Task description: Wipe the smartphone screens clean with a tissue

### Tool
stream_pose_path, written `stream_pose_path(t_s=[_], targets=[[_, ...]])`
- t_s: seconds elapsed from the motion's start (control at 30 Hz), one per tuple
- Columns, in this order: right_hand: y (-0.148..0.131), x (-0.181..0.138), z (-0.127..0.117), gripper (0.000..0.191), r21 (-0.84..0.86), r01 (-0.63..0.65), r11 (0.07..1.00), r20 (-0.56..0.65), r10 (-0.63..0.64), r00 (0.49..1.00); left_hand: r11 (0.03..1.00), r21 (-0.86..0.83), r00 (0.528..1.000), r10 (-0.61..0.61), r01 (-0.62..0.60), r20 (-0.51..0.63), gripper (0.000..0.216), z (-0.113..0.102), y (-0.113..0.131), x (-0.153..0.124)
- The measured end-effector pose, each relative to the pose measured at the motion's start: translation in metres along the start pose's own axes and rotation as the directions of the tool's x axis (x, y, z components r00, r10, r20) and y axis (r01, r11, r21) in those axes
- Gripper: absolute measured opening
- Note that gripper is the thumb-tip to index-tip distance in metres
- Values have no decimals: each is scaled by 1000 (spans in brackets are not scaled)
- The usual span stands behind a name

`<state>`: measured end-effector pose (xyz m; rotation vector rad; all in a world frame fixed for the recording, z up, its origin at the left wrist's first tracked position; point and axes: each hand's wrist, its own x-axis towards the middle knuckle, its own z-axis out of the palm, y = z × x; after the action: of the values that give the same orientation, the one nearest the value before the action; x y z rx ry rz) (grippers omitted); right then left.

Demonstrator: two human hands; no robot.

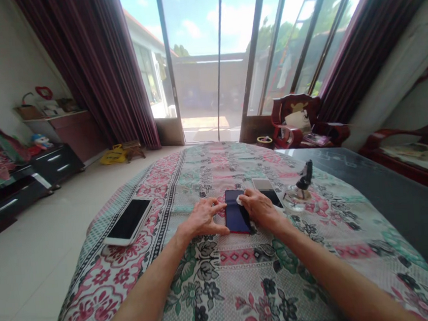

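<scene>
A dark phone with a red edge (236,213) lies flat on the floral cloth (223,278). My left hand (202,218) rests beside it, fingertips pressed on its left edge. Over the phone's upper right corner, my right hand (259,206) pinches a small white wipe (240,201) against the screen. Both hands have bent fingers.
A white-framed phone (128,221) lies at the left of the cloth. Behind my right hand sits another phone (266,190), half dark and half pale. A small clear bottle with a black pump (301,189) stands to the right. The bare dark tabletop (406,200) lies further right.
</scene>
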<state>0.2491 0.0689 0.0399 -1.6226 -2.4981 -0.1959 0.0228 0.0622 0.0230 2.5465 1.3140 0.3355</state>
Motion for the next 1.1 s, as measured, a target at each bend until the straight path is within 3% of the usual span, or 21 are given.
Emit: stream_pose_path(t_s=[0.17, 0.33, 0.43, 0.6, 0.8, 1.1], targets=[[-17, -37, -8, 24, 36, 156, 987, 21, -156, 987, 1000, 2, 1000, 18, -18, -20, 80, 3, -2, 0], [-26, -56, -13, 23, 84, 223, 971, 23, -225, 974, 1000, 10, 1000, -4, 4, -9, 81, 4, -3, 1], [-18, -44, -11, 25, 92, 201, 975, 3, -202, 979, 1000, 10, 1000, -14, 14, 1, 80, 3, -2, 1], [-3, 1, -5, 31, 23, 58, 998, 7, -58, 998, 1000, -2, 1000, 10, -10, -13, 81, 3, -2, 1], [-8, 29, -3, 32, 13, -58, 998, 33, 58, 998, 1000, -26, 1000, -11, 11, -6, 78, 3, -1, 1], [-34, -33, -9, 26, 81, 222, 972, 24, -224, 974, 1000, 17, 1000, -8, 8, 6, 80, 1, 0, 1]])
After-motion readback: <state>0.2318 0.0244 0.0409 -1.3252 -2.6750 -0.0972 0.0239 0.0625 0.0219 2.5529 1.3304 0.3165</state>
